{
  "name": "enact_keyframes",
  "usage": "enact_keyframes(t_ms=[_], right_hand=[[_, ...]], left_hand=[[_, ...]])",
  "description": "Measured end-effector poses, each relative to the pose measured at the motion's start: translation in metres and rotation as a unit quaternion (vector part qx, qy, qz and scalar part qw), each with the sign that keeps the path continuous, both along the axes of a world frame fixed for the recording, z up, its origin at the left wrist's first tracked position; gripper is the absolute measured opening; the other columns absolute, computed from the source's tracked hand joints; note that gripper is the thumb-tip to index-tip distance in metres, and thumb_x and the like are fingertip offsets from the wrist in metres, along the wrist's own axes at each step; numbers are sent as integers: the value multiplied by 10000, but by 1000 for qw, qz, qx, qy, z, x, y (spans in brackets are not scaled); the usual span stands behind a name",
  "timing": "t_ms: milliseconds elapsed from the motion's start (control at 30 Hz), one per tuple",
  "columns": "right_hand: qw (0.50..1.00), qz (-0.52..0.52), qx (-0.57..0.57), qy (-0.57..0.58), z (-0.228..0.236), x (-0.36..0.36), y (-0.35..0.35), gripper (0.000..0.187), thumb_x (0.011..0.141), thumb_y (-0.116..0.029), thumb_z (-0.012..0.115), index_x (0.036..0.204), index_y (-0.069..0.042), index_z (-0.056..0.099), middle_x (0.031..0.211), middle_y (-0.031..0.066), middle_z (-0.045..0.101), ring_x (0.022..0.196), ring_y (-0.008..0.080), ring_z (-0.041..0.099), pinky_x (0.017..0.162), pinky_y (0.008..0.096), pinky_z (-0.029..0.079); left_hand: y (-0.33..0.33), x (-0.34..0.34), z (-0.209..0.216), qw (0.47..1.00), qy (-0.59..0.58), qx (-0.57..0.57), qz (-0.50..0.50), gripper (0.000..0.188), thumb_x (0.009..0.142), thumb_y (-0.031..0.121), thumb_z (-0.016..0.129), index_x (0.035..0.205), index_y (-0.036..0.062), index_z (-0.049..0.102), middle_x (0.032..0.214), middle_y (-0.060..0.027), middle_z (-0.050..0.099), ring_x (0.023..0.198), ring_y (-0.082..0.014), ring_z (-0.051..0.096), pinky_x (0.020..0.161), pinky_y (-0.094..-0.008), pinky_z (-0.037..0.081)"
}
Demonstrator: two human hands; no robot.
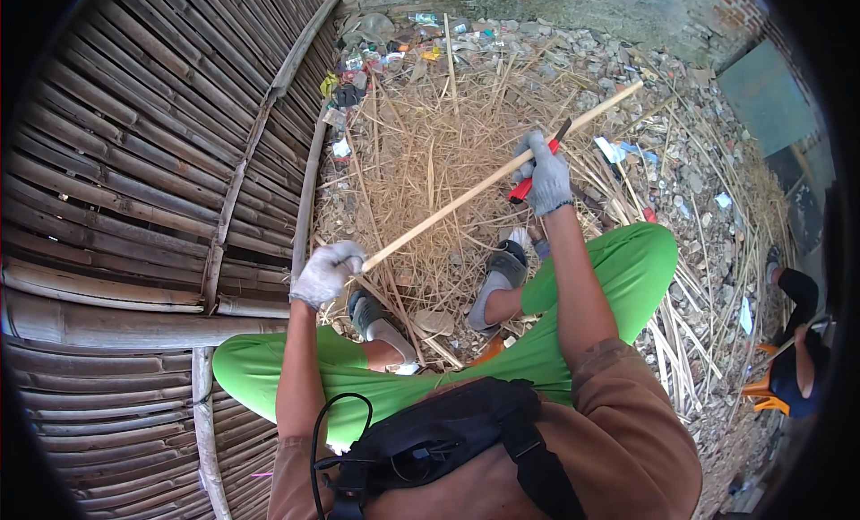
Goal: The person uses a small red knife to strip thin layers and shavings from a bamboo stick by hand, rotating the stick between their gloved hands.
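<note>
A long pale bamboo strip [448, 206] runs slantwise across the space between my hands, its far end up to the right. My left hand [328, 274], in a grey-white knitted glove, is closed round its near end. Further along, my gloved right hand [546, 175] is closed on a knife [520, 193] with a red handle and a dark blade. The blade points up beside the strip, and the right fingers lie around the strip too. Whether the edge touches the bamboo I cannot tell.
Bamboo shavings [403, 171] cover the rubble ground around my shoes. A bamboo slat wall [134, 162] stands close on the left. Long thin strips [681, 350] lie to the right. Litter [394, 54] lies near the far brick wall. Another person [802, 350] sits at the far right.
</note>
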State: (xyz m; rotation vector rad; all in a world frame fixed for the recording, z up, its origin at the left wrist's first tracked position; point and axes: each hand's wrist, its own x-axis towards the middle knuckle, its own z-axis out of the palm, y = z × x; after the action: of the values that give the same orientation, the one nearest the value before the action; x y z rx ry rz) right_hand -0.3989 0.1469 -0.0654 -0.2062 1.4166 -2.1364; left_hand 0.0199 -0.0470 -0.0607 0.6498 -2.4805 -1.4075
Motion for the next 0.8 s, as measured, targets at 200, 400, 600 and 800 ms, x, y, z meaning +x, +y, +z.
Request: enact_keyframes(t_ms=[200,400,600,800], right_hand=[[994,64,70,55,6,24,-9,327,1073,-363,679,1027,-40,657,791,65,682,511,107,548,474,303,520],[990,91,83,73,12,14,1,347,1077,-368,666,1050,-22,661,812,73,692,536,109,573,501,303,545],[989,81,85,93,30,23,0,303,1074,-360,699,1028,-67,641,751,40,659,520,116,571,489,307,536],[982,87,109,129,28,24,5,369,1067,-403,675,1019,-37,664,819,56,698,612,129,641,529,307,555]], left_hand=[[30,-27,-42,951,-57,-268,-143,223,858,-61,650,1029,41,751,881,-148,719,836,-326,710,811,-426,586],[44,-41,-29,994,-91,44,-39,217,909,-76,567,1017,12,733,895,-98,690,860,-214,672,827,-362,560],[70,-41,-48,963,-60,250,81,211,956,-61,546,1015,28,727,868,-14,657,747,-103,571,686,-272,479],[10,-24,-79,798,236,425,355,117,1045,22,551,1114,67,633,740,27,497,607,-106,426,530,-277,369]])
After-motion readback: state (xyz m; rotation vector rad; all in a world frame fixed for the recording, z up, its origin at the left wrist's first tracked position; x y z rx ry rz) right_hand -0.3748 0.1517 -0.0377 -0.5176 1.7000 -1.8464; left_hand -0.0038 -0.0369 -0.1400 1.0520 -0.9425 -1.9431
